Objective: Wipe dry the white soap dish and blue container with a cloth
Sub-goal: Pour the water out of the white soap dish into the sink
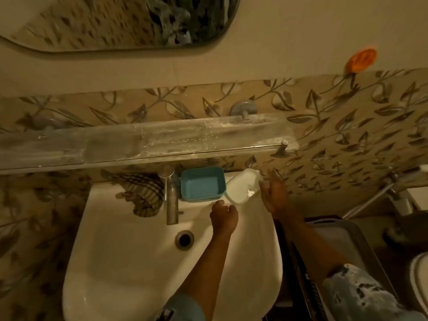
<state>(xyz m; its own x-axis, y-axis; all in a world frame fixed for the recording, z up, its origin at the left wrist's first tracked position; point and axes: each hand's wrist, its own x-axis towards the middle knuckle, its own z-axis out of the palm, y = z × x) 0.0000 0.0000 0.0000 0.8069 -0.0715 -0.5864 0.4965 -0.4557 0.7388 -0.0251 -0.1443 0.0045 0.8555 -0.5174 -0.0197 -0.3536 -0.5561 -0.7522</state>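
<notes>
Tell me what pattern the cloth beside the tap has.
The cloth is striped, dark and pale; head view.

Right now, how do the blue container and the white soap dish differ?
The blue container is deep-walled and sits square to the faucet; the white soap dish looks shallower and lies turned at an angle. The white soap dish lies next to the right hand; the blue container sits farther from it. Both rest open side up on the sink ledge, right of the faucet, apart from the striped cloth.

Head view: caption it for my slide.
Blue container and white soap dish on the sink ledge, striped cloth left of the tap.
</notes>
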